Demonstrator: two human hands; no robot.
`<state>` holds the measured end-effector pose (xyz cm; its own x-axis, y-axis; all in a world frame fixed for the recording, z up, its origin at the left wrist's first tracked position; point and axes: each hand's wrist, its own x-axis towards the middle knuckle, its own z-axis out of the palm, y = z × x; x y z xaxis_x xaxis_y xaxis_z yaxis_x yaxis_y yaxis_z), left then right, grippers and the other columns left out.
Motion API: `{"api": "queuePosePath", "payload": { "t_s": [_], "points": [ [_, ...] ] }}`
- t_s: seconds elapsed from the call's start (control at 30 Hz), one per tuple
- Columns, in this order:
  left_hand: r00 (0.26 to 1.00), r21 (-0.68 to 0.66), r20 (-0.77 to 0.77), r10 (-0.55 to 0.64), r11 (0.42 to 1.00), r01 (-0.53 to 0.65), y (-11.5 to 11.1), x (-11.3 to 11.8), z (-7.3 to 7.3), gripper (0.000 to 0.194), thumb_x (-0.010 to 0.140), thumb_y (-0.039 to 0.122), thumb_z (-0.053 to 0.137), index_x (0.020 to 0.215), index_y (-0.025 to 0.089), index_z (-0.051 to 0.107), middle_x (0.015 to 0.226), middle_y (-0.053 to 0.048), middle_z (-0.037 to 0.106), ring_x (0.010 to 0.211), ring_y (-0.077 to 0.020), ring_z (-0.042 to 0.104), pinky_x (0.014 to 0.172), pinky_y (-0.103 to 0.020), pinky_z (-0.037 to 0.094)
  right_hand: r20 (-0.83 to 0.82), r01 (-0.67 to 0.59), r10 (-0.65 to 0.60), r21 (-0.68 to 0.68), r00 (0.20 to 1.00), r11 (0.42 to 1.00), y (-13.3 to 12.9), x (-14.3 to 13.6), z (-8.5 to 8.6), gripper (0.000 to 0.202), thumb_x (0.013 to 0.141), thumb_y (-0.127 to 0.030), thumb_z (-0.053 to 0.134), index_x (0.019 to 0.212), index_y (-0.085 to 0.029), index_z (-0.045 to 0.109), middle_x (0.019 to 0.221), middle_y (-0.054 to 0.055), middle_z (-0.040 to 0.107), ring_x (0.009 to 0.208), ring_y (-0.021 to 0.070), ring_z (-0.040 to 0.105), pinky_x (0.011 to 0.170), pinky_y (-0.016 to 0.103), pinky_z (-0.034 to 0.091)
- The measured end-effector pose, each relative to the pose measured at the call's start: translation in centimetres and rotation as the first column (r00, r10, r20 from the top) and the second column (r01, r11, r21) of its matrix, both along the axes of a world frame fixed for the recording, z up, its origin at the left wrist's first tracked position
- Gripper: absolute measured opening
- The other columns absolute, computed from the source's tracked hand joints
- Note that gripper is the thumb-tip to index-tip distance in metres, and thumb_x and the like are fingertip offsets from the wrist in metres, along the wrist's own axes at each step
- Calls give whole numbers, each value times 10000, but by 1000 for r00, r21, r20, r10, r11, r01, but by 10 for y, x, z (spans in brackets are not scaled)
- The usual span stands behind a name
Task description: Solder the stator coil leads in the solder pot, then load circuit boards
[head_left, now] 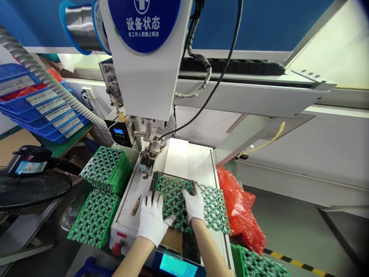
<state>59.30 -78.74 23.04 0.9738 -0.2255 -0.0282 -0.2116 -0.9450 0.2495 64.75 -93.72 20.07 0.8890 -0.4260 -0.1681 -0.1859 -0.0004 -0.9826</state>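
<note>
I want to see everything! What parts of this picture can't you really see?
Head view only:
- Green circuit board: the left hand and right hand cover its middle.
- Board stack: cut off by the bottom edge.
- Bin labels: writing too small.
- Soldering tip: hidden among machine parts.

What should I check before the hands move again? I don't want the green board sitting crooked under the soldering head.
1. Both hands on the board: left hand and right hand lie flat on the green perforated board. Ok.
2. Board seated in the dark fixture: far edge meets it, but the fit is unclear. Cannot tell.
3. Second board at right lies partly under the first. Not ok.
4. Soldering head stands behind the board, clear of the fingers. Ok.
5. Small tool lies loose on the white platform, left of the left hand. Not ok.
</note>
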Motion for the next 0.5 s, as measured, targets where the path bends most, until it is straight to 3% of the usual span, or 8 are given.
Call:
{"api": "queuePosePath", "payload": {
  "t_s": [0.23, 0.5],
  "points": [
    [1000, 22, 24, -6, 1000, 6, -3, 2, 2, 664, 782, 536, 432, 1251, 65, 418, 1304, -207, 428, 1204, -412, 331, 985, -593, 243, 9, 154, -154, -94, 988, 984, -23, 4, -10, 316, 856, -286, 525, 1145, -164, 495, 1217, 88, 480, 1079, 244, 486, 894, 472, 410],
    [1000, -40, 2, 7, 999, -7, -5, 5, 5, 670, 781, 542, 422, 1229, 46, 445, 1305, -219, 422, 1197, -442, 313, 979, -608, 211, -150, -62, 57, -30, 987, 998, -44, 39, -11, 265, 863, -297, 519, 1079, -143, 526, 1045, 67, 567, 875, 180, 578, 749, 375, 499]
  ]
}}
